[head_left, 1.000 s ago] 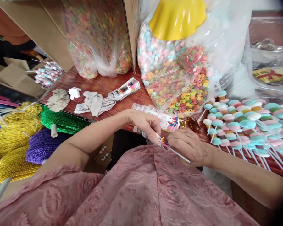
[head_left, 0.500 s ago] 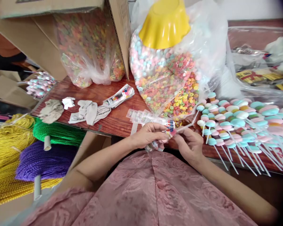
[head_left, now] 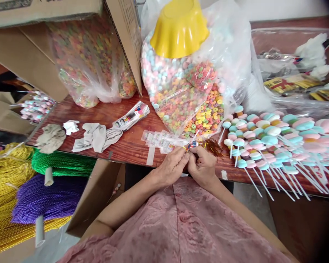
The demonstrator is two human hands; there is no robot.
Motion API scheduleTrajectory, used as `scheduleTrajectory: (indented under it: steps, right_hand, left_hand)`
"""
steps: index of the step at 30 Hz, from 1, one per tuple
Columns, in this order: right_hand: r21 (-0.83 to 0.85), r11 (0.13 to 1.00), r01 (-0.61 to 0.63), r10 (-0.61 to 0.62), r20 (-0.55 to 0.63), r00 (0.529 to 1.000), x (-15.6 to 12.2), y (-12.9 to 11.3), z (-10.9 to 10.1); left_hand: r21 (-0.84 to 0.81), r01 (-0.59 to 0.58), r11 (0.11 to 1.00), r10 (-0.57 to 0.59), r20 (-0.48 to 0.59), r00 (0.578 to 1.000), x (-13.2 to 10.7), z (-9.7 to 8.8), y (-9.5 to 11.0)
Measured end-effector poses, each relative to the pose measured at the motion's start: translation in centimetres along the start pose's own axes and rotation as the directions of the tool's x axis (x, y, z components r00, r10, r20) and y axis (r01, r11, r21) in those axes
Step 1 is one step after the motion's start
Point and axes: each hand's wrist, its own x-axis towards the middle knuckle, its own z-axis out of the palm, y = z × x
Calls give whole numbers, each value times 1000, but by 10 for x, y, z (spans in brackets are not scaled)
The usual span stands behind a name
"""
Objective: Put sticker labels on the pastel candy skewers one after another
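Close together at the table's front edge, my left hand (head_left: 171, 164) and my right hand (head_left: 203, 166) are both closed, fingertips pinching the gathered neck of a small printed plastic candy bag (head_left: 192, 144). A thin white stick (head_left: 195, 136) pokes up from it. By my left fingertips shows a short gold strand, perhaps a twist tie (head_left: 185, 149). The lower part of the bag is hidden by my hands. Flat clear bags (head_left: 163, 140) lie fanned just beyond my left hand. A heap of shiny gold ties (head_left: 214, 147) sits beside my right hand.
Marshmallow skewers (head_left: 268, 140) are piled at right. A big bag of candy rings (head_left: 205, 115) with a yellow bowl (head_left: 179, 31) stands behind. Leftward are a bag bundle (head_left: 131, 115), grey gloves (head_left: 97, 137), a cardboard box (head_left: 123, 40) and purple cord (head_left: 49, 197).
My hands have drawn together, and the white stick now points upward between them. My right hand has moved left, away from the skewers. A gold strand now shows at my fingertips. The view has shifted slightly.
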Motion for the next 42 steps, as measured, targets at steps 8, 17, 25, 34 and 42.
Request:
scheduleTrajectory:
  steps: [8, 17, 25, 34, 42]
  right_hand:
    - [-21, 989, 148, -148, 2, 989, 6, -5, 0]
    - [514, 666, -541, 115, 646, 755, 18, 15, -20]
    - [372, 717, 589, -691, 271, 670, 39, 4, -49]
    - [481, 565, 671, -821, 413, 395, 52, 0, -53]
    - [432, 481, 763, -845, 459, 273, 51, -3, -49]
  left_hand:
    - [-135, 123, 983, -135, -83, 987, 5, -5, -10]
    - [-524, 501, 689, -323, 397, 859, 11, -29, -7]
    - [-372, 800, 472, -131, 867, 481, 14, -41, -8]
    - [-262, 799, 540, -58, 936, 346, 10, -31, -7]
    - [-149, 446, 882, -90, 877, 471, 24, -44, 3]
